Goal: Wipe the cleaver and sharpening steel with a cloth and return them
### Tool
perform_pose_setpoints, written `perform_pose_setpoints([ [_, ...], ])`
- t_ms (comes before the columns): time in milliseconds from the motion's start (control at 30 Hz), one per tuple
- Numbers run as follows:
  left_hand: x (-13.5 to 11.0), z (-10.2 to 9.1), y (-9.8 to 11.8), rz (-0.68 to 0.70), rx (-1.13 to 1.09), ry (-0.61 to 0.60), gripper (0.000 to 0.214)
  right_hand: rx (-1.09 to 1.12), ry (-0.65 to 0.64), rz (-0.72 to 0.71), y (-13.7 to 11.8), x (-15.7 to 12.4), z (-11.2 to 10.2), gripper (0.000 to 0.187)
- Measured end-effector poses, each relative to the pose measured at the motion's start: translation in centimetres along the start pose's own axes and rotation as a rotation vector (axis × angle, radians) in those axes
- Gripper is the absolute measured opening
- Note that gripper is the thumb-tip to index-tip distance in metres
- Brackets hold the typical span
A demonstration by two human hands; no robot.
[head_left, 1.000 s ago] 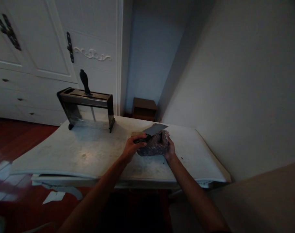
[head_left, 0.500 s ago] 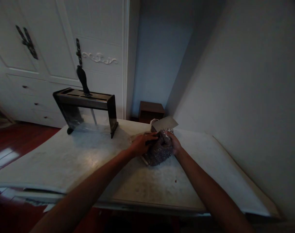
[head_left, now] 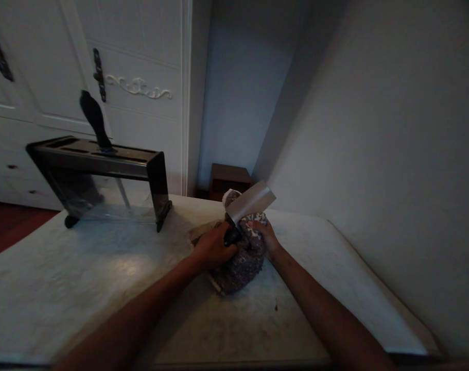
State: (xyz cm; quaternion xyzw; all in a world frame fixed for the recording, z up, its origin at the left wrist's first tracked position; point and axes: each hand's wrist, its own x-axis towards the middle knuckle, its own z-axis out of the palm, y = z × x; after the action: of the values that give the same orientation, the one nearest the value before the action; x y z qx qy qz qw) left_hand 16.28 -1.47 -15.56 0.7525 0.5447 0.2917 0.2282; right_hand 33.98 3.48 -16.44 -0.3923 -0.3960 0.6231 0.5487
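My left hand [head_left: 214,246] is wrapped round the black handle of a cleaver [head_left: 252,201], its broad blade pointing up and to the right. A dark, speckled cloth [head_left: 242,265] lies bunched on the table below the cleaver. My right hand [head_left: 265,236] grips the upper right part of this cloth, fingers partly hidden in its folds. Behind the blade's left end sits a round bundle with a pale edge [head_left: 231,197], perhaps more of the same cloth.
A knife block [head_left: 103,157] with clear sides and one black-handled tool [head_left: 94,118] upright in it stands on the left of the pale table [head_left: 149,304]. A white cabinet [head_left: 141,123], a small brown box-like stand [head_left: 230,175] and a wall [head_left: 373,129] lie beyond.
The cleaver's blade has tilted up more steeply, and its handle shows more clearly in my left hand. The view has shifted closer and to the right. My right hand stays on the cloth.
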Motion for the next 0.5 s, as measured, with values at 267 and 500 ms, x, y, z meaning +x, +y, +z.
perform_pose_setpoints([
  [267,0.2,-1.9,0.3,0.016,0.287,-0.035,0.045,0.045,0.108,-0.119,-1.2,-0.1,-0.3,0.048],
  [500,0.0,-2.6,-0.4,-0.123,0.509,0.037,0.041,0.142,0.234,-0.206,-2.0,1.0,-2.5,0.034],
])
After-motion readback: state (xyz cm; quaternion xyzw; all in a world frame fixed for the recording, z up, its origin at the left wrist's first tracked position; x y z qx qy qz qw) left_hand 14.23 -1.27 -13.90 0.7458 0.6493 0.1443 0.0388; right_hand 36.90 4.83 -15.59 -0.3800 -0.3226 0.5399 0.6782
